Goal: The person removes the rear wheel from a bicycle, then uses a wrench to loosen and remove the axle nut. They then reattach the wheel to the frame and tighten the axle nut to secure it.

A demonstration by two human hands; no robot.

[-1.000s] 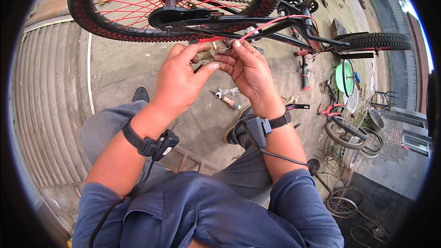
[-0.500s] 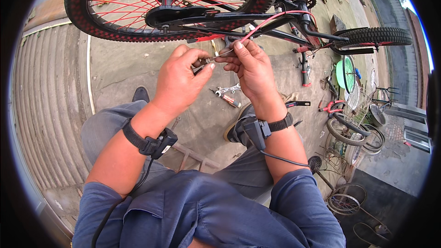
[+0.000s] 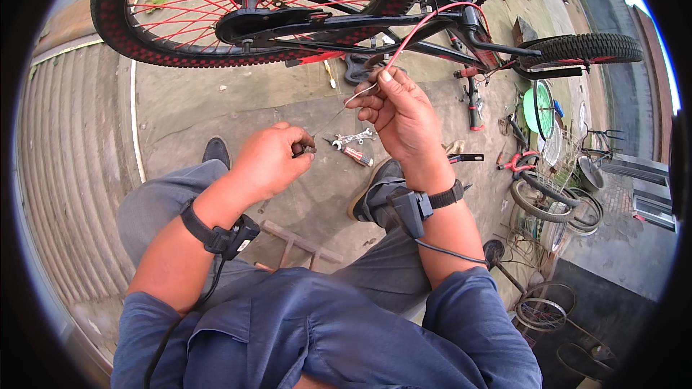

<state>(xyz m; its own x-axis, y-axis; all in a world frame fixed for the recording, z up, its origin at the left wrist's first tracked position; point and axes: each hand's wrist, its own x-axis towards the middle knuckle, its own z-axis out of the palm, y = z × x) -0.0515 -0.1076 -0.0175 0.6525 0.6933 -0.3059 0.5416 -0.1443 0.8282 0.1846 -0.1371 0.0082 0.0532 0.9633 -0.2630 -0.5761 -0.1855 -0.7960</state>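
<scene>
The red cable (image 3: 411, 34) comes down from the bike (image 3: 339, 24) at the top of the frame into the right hand (image 3: 406, 112), just right of the middle. That hand is nearer the bike, with its thumb and fingers pinching the cable. From there a thin wire (image 3: 353, 99) slants down and left toward the left hand (image 3: 272, 157), which is lower. The left hand is curled tight around a small dark thing (image 3: 306, 150), too hidden to tell more. Between the hands, a screwdriver (image 3: 357, 155) lies on the floor (image 3: 238, 112).
</scene>
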